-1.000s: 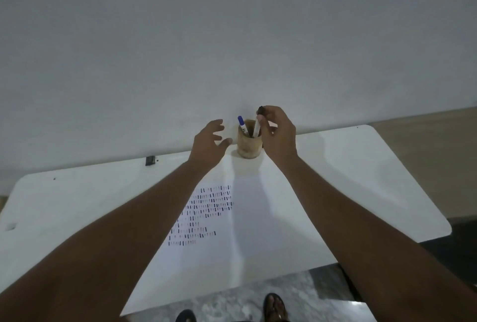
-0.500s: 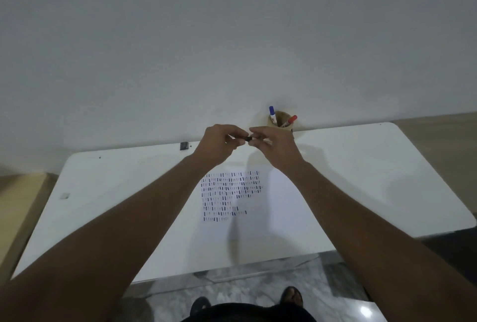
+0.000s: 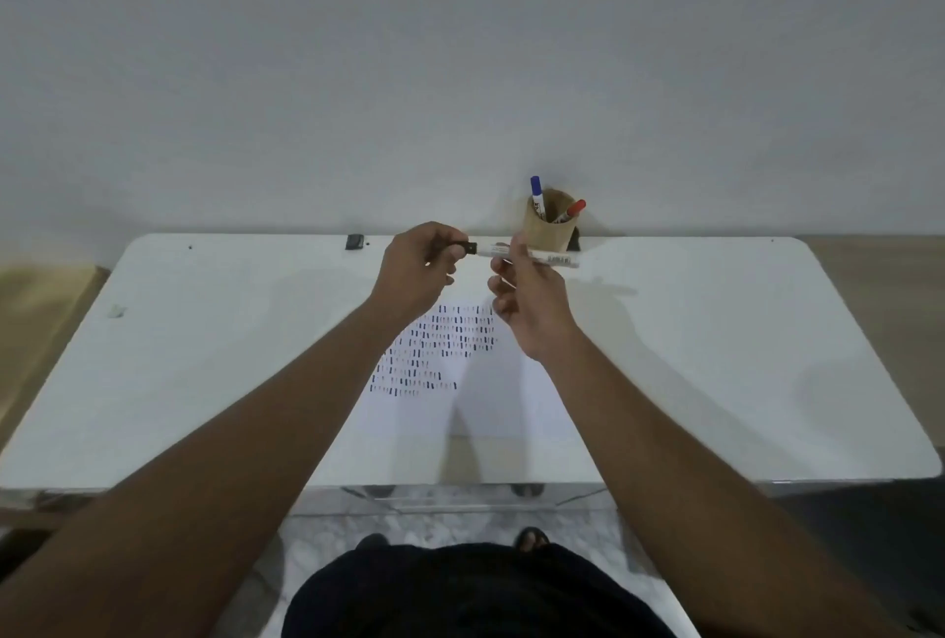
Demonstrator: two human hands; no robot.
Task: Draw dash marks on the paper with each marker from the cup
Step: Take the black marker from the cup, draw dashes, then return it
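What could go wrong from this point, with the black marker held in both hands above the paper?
1. The left hand grips the black cap while the right hand holds the marker; a hard pull may jerk the tip and stain fingers or the paper.
2. The hands work close in front of the cup; a backward jerk might topple it with the blue marker and red marker.

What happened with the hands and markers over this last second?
The right hand lifted the black-capped white marker out of the brown cup and brought it toward the body. The left hand came in and gripped its black cap. The blue-capped marker, red-capped marker and white paper with dashes stayed put.
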